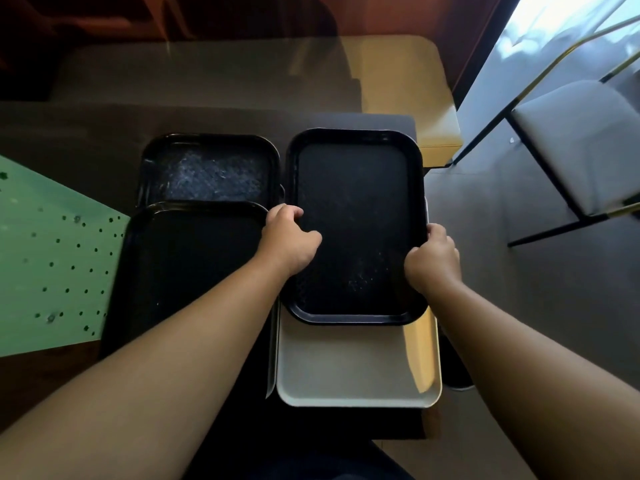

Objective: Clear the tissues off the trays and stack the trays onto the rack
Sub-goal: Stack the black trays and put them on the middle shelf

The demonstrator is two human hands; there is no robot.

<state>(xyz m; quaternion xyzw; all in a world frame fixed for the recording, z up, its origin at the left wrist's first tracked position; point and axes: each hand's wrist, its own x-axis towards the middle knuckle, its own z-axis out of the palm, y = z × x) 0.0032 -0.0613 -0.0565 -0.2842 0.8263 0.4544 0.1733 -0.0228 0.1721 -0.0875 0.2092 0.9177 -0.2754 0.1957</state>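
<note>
Both hands grip one black tray [353, 216] by its long sides — the left hand [289, 242] curls over the left rim with its thumb lying on the tray floor, and the right hand [433, 259] wraps the right rim, fingers folded round the edge. The tray's near end overlaps the far part of a white tray [349, 368], which lies nearer the person; whether the two touch cannot be told. Just left of the held tray, almost rim to rim with it, sits a far black tray [211, 168] with a scuffed, greyish floor, and a near black tray [187, 265] overlaps that one's near edge and runs under the left forearm. No tissues can be made out on any tray. The trays rest on a dark surface [412, 123] whose far right corner shows just beyond the held tray. Past that edge, to the right, is grey floor [502, 306] with a grey-seated chair [585, 143] well apart. At far left lies a green panel [45, 265] dotted with holes — clear of the trays.
</note>
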